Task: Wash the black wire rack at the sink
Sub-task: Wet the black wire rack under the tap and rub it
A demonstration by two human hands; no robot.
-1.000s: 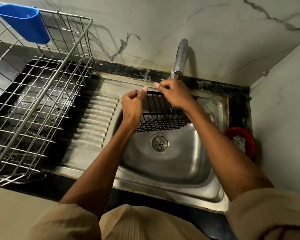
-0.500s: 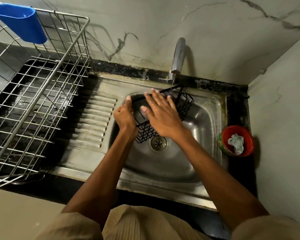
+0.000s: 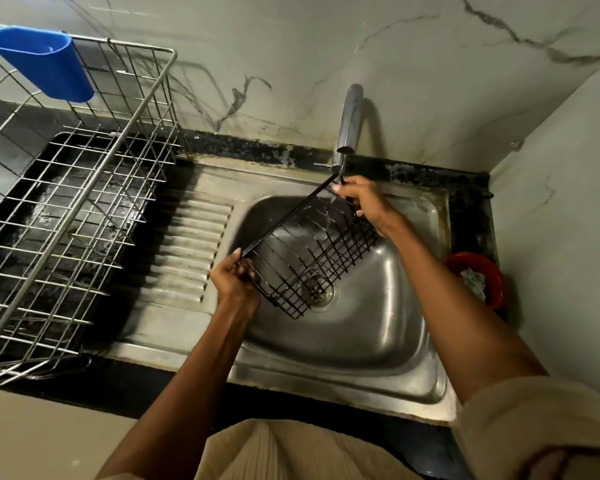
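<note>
Left hand (image 3: 235, 278) grips my rack (image 3: 309, 251) at its near corner; right hand (image 3: 364, 202) pinches the far corner, just under the tap (image 3: 349, 121). Between them the rack hangs tilted over the sink (image 3: 361, 341), above the drain (image 3: 321, 292).

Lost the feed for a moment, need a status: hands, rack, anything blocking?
Left hand grips the black wire rack at its near corner, right hand the far corner under the tap. Rack tilted over the sink basin. Nothing blocking.
</note>
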